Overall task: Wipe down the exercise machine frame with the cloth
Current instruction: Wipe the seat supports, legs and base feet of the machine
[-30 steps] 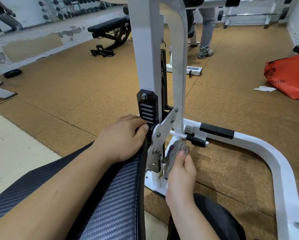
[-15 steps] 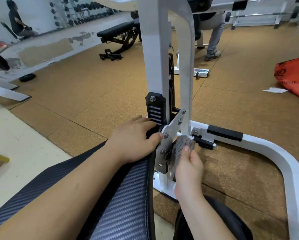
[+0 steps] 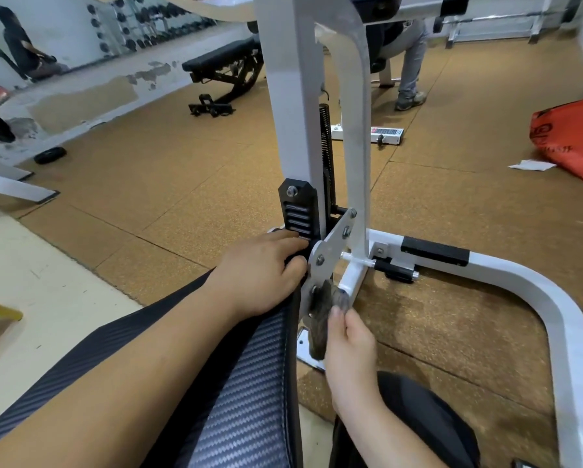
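Note:
A white exercise machine frame (image 3: 293,96) rises in the middle, with a curved base tube (image 3: 536,298) sweeping right. A silver bracket plate (image 3: 327,261) joins the post to the seat. My right hand (image 3: 350,346) holds a dark grey cloth (image 3: 320,319) against the lower frame just below that bracket. My left hand (image 3: 263,275) grips the front end of the black carbon-pattern seat pad (image 3: 249,400) beside the black slotted block (image 3: 298,211).
A black bench (image 3: 222,76) stands behind on the cork floor. A person's legs (image 3: 411,62) are behind the post. A red bag (image 3: 573,136) and white paper (image 3: 531,165) lie at right. A small black weight plate (image 3: 50,155) lies at left.
My right hand has slid the cloth down from beside the bracket's upper part to the frame below it. The left hand stays on the seat end.

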The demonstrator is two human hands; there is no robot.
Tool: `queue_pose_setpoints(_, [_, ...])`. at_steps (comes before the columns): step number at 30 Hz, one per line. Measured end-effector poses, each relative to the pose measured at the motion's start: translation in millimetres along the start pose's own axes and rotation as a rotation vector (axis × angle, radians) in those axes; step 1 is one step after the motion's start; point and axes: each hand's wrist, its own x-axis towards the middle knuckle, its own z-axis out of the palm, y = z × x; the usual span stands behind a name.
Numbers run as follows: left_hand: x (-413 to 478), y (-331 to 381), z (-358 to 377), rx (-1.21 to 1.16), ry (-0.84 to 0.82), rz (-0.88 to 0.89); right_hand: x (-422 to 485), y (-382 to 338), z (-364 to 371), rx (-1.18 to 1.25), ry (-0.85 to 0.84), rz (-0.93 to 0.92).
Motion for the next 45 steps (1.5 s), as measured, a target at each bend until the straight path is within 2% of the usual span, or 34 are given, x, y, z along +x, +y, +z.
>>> queue_pose_setpoints(2, [-1,-1,1,-0.026,0.020,0.002,17,-28,-2,0.184,0.133,0.046])
queue_pose_setpoints(3, [-2,-1,2,-0.050,0.029,0.003,27,-37,-2,0.200,0.163,0.014])
queue_pose_setpoints(5, [-2,-1,4,-0.084,0.028,0.011,39,-42,2,0.156,0.120,-0.059])
queue_pose_setpoints(9, [4,1,2,-0.100,-0.008,0.004,35,-4,24,0.084,-0.085,-0.030])
queue_pose_setpoints(14, [10,5,0,-0.187,-0.026,-0.012,22,13,-7,-0.093,-0.159,-0.092])
queue_pose_setpoints(16, [11,4,0,-0.182,-0.028,0.004,31,4,-26,-0.126,-0.111,-0.062])
queue_pose_setpoints(19, [15,6,-3,-0.158,-0.054,0.046,61,-21,-36,0.103,0.134,0.088])
queue_pose_setpoints(20, [18,8,-4,-0.152,-0.057,0.064,70,-27,-33,0.156,0.165,0.101])
queue_pose_setpoints(22, [22,12,-3,-0.149,-0.031,0.076,78,-33,-16,0.219,0.093,0.080])
queue_pose_setpoints(24, [24,13,-1,-0.183,0.025,0.036,69,-16,8,0.245,-0.047,0.042])
queue_pose_setpoints(27, [24,14,3,-0.187,0.047,0.009,50,18,33,0.287,-0.041,-0.056])
queue_pose_setpoints(29, [25,13,3,-0.184,0.034,0.018,50,34,31,0.373,0.008,-0.007])
queue_pose_setpoints(31, [26,12,3,-0.193,0.025,0.026,58,52,26,0.468,0.056,0.163])
queue_pose_setpoints(33, [26,13,4,-0.191,0.032,0.037,67,67,22,0.338,0.058,0.265])
queue_pose_setpoints(35, [26,12,4,-0.181,0.041,0.061,78,72,24,0.209,0.058,0.295])
queue_pose_setpoints(38, [29,9,3,-0.156,0.027,0.097,95,68,35,0.409,0.131,0.327])
queue_pose_setpoints(40, [35,10,0,-0.096,0.019,0.176,97,74,39,0.480,0.155,0.278])
queue_pose_setpoints(42, [40,13,0,0.021,0.005,0.315,91,92,40,0.417,0.130,0.252])
queue_pose_setpoints(45, [51,14,-3,0.097,-0.025,0.443,96,112,37,0.308,0.178,0.312])
